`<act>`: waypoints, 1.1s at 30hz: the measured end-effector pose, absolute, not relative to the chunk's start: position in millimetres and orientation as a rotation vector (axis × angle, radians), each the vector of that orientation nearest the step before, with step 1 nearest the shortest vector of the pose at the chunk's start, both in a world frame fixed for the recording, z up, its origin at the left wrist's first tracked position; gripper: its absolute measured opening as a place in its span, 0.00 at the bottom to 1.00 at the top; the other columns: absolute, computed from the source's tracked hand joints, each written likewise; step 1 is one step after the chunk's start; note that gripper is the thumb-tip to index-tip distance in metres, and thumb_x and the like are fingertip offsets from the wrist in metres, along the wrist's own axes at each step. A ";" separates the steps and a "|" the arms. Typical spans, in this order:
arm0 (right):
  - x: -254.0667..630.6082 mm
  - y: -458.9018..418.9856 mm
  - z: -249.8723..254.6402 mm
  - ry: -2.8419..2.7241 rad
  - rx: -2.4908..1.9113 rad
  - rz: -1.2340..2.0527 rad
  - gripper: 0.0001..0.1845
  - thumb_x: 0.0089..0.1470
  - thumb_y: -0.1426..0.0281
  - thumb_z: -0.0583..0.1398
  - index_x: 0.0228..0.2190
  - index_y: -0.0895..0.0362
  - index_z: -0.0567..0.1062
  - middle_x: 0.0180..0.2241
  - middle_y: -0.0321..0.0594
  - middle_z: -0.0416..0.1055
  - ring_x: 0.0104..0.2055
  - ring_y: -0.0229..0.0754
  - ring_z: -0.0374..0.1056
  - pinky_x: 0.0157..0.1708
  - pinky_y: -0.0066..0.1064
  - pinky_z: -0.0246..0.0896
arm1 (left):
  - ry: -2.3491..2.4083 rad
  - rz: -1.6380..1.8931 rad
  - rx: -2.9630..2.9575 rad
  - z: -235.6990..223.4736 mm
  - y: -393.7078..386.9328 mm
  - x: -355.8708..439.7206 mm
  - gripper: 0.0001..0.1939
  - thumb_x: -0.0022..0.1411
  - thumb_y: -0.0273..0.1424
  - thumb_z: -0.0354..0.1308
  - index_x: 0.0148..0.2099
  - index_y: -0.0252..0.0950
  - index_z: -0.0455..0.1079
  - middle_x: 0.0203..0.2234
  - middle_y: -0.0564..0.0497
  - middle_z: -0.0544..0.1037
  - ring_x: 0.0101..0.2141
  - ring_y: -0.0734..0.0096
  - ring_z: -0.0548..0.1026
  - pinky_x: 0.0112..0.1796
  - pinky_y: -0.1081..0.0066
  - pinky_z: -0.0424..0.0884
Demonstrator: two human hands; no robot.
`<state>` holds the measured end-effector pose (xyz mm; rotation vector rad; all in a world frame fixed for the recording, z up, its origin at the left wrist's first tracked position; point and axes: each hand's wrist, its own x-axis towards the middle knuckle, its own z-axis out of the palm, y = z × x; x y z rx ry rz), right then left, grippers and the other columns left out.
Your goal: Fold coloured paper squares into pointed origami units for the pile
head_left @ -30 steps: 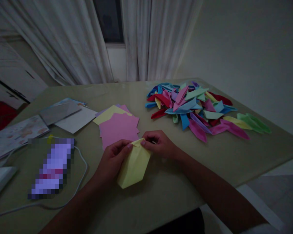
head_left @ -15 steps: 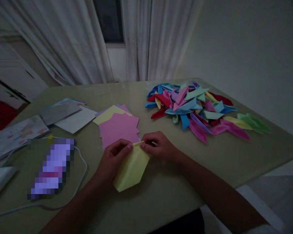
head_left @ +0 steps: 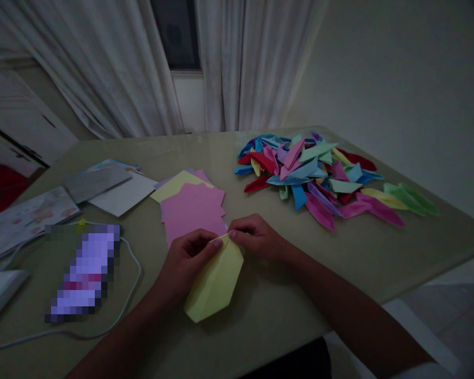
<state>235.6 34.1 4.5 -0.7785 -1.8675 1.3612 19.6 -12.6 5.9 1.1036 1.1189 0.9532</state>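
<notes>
A partly folded sheet of yellow paper is held between my two hands, tilted above the table's near part. My left hand pinches its upper left edge, thumb on top. At the top corner, close beside the left thumb, my right hand pinches the paper between thumb and fingers. The fingers behind the sheet are partly hidden. Just beyond my hands lies a stack of pink paper sheets, fanned at the corners, with a yellow sheet showing beneath the top ones.
A heap of folded paper pieces in many colours spreads over the table's right back. On the left lie a pixelated phone-like object, a white cable, a printed packet and a white sheet. A white device sits at the left edge.
The yellow paper has turned and dropped slightly toward me. My left thumb has slid right along the top edge, nearer the right thumb. Both hands keep their pinch.
</notes>
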 end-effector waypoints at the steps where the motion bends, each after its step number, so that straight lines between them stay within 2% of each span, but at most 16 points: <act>1: 235.5 33.9 4.3 -1.856 -0.780 1.379 0.18 0.65 0.64 0.60 0.25 0.58 0.74 0.22 0.31 0.64 0.27 0.35 0.58 0.29 0.29 0.51 | 1.115 0.954 1.097 5.7 -12.9 20.3 0.17 0.57 0.45 0.76 0.36 0.36 0.81 0.26 0.52 0.82 0.24 0.73 0.74 0.25 0.76 0.68; 11: 234.2 31.8 5.2 -1.840 -0.793 1.435 0.18 0.66 0.62 0.61 0.26 0.58 0.74 0.23 0.31 0.63 0.27 0.35 0.58 0.30 0.28 0.52 | 1.081 0.963 1.042 1.9 -12.9 20.3 0.19 0.55 0.44 0.78 0.36 0.35 0.79 0.25 0.52 0.81 0.24 0.74 0.74 0.25 0.76 0.69; 18: 233.7 30.3 8.0 -1.877 -0.869 1.392 0.21 0.70 0.57 0.60 0.30 0.58 0.75 0.27 0.33 0.65 0.30 0.37 0.60 0.32 0.29 0.54 | 1.095 0.937 0.997 3.4 -9.1 20.1 0.23 0.47 0.43 0.82 0.36 0.36 0.78 0.26 0.52 0.81 0.25 0.72 0.75 0.26 0.75 0.70; 23: 236.4 32.7 6.7 -1.869 -0.861 1.417 0.17 0.65 0.57 0.65 0.33 0.59 0.77 0.27 0.33 0.69 0.29 0.36 0.61 0.30 0.28 0.54 | 1.113 1.014 0.972 1.6 -8.8 18.2 0.22 0.50 0.45 0.81 0.37 0.37 0.78 0.27 0.52 0.82 0.26 0.71 0.76 0.26 0.75 0.69; 28: 236.8 33.2 8.0 -1.927 -0.896 1.347 0.18 0.68 0.58 0.62 0.32 0.59 0.77 0.26 0.33 0.69 0.29 0.36 0.62 0.30 0.28 0.54 | 1.087 0.979 1.011 2.1 -9.2 16.1 0.19 0.56 0.45 0.78 0.41 0.37 0.82 0.34 0.47 0.85 0.30 0.69 0.79 0.29 0.74 0.71; 33: 235.3 32.3 9.6 -1.950 -0.923 1.290 0.18 0.69 0.59 0.62 0.32 0.59 0.78 0.26 0.33 0.69 0.29 0.36 0.62 0.31 0.28 0.54 | 1.085 0.969 1.018 3.3 -8.4 16.4 0.18 0.56 0.44 0.78 0.41 0.38 0.83 0.33 0.47 0.85 0.31 0.67 0.78 0.29 0.74 0.71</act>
